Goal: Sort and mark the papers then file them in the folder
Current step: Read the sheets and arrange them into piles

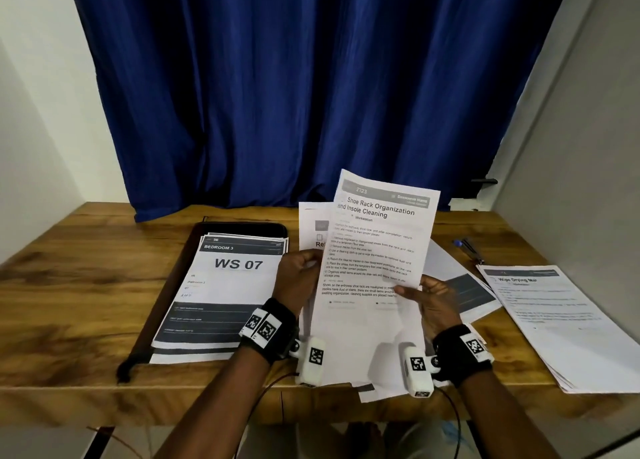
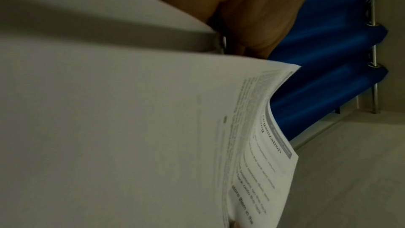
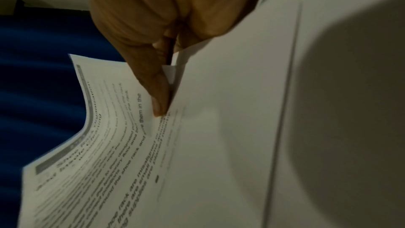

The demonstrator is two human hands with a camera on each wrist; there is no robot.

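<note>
I hold a bundle of white printed sheets upright over the wooden table [image 1: 86,251]. The front sheet [image 1: 374,251] reads "Shoe Rack Organization and Insole Cleaning". My right hand [image 1: 429,296] pinches its right edge, thumb on the printed face [image 3: 157,82]. My left hand [image 1: 301,275] grips the sheets behind it [image 1: 310,226] at their left edge; in the left wrist view paper [image 2: 109,127] covers most of the hand [image 2: 252,15]. A dark open folder [image 1: 173,285] lies at the left with a "WS 07" sheet [image 1: 228,285] on top of a small stack.
A stack of sheets headed "Wipe Drying Mat" [image 1: 554,320] lies at the right edge of the table. More loose sheets [image 1: 464,285] lie behind my right hand. Pens [image 1: 467,247] rest at the back right. A blue curtain [image 1: 311,95] hangs behind the table.
</note>
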